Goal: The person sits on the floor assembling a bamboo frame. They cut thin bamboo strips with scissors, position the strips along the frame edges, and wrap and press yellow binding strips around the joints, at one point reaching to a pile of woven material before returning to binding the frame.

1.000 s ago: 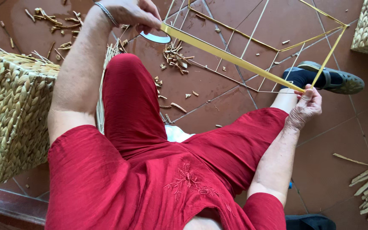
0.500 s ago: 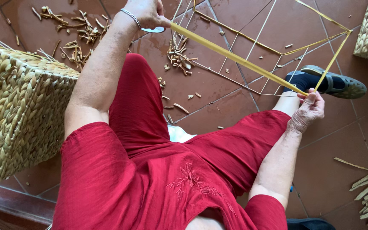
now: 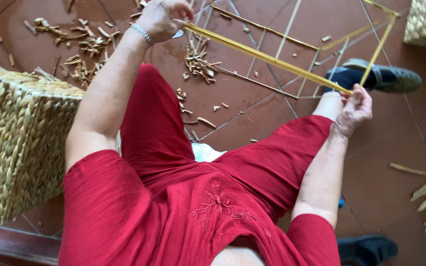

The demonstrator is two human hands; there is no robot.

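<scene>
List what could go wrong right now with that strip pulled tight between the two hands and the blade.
1. The left hand holds a small blade against the taut yellow strip; a slip could bring it onto the fingers or toward the right hand pinching the far end.
2. The strip looks thin, so it might split or snap under tension.
3. Loose trimmings litter the tiled floor near the shoe; they could be slippery when standing up.

The left hand (image 3: 161, 18) now sits higher and nearer the top edge, drawing the flat yellow cane strip (image 3: 267, 59) along; the small blade (image 3: 178, 34) is mostly hidden.
</scene>
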